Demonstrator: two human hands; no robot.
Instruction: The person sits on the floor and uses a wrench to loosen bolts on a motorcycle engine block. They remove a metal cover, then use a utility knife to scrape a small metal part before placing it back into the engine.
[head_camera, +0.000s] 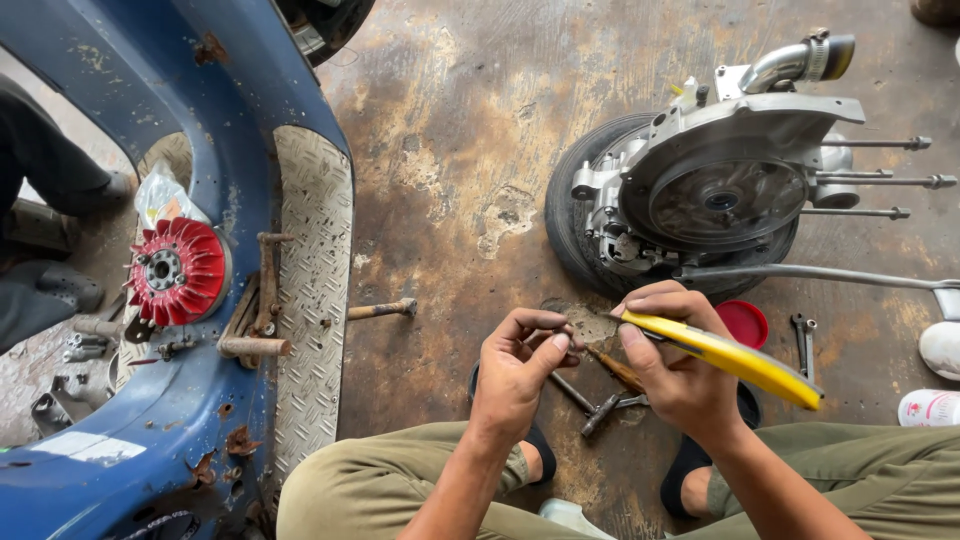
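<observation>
Stained, rust-brown concrete floor (460, 150) is filling the head view, blotched with oil and pale scuffs. At about nine o'clock a blue scooter body (150, 70) is lying across the floor, its checker-plate footboard (312, 290) running down toward seven o'clock. A red finned flywheel (178, 270) is sitting inside the body, with rusty bolts and levers (258, 320) lying just beside it.

At about two o'clock a scooter engine (725, 185) is resting against its black tyre (575, 225), with long studs (870, 180) sticking out toward three o'clock and a curved metal pipe (795, 62) rising at one o'clock. A red round lid (745, 322) is lying just below the engine, and a small spanner (803, 335) is lying near it toward four o'clock.

Near the centre, slightly toward five o'clock, the person is squatting with both hands close together over the floor. The left hand (520, 370) is curling nearly closed, thumb and fingertips pinching something small that I cannot make out. The right hand (675, 365) is closing around a yellow-handled tool (735, 358), whose handle is pointing out toward four o'clock while its working end is reaching toward the left hand's fingertips. A wooden-handled tool (615, 370) and a small T-shaped wrench (590, 405) are lying on the floor just beneath and between the hands, above the olive-green trouser legs (390, 480) at six o'clock.
</observation>
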